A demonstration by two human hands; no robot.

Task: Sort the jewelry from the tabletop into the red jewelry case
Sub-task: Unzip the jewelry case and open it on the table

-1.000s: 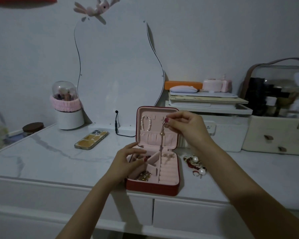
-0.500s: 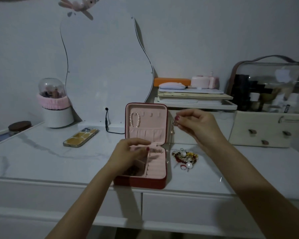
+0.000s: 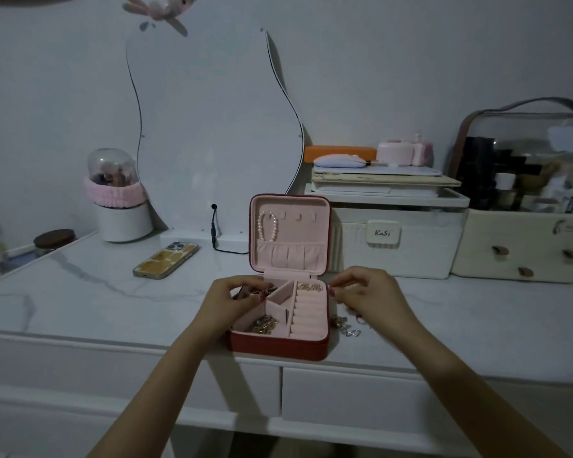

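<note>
Lowered since the earlier frames: right hand [image 3: 368,294], then raised beside the lid with a dangling piece pinched, now down at the tabletop [image 3: 80,302] just right of the red jewelry case [image 3: 278,348]. Fingers curled toward the case's far right corner; whether anything is pinched between them cannot be told. Left hand [image 3: 234,300] resting over the case's left side, fingertips bent down into the far-left compartment among some dark red pieces, possibly pinching one, too small to tell.

Case open, lid upright at the far side, tray toward the near edge. In the lid: one pearl bracelet [image 3: 267,226] hung on the leftmost hook. In the tray: one gold tangle [image 3: 264,324] in the near-left compartment, some gold pieces [image 3: 309,286] at the far end of the ring rolls. Loose jewelry [image 3: 346,325] lying on the tabletop just right of the case, partly hidden beneath the right wrist; at least two or three small silver-looking pieces showing, exact count not clear.

Step in hand, by judgement: mid-sort, with the right hand reaching for or gathering the remaining pile. Next move likely calling for a fine pinch on one small piece, lifted clear of its neighbours without dragging tangled links along, then carried leftward over the case wall into a free compartment.

Counted: two hands, one case, one bracelet, one phone [image 3: 166,259] far left.
</note>
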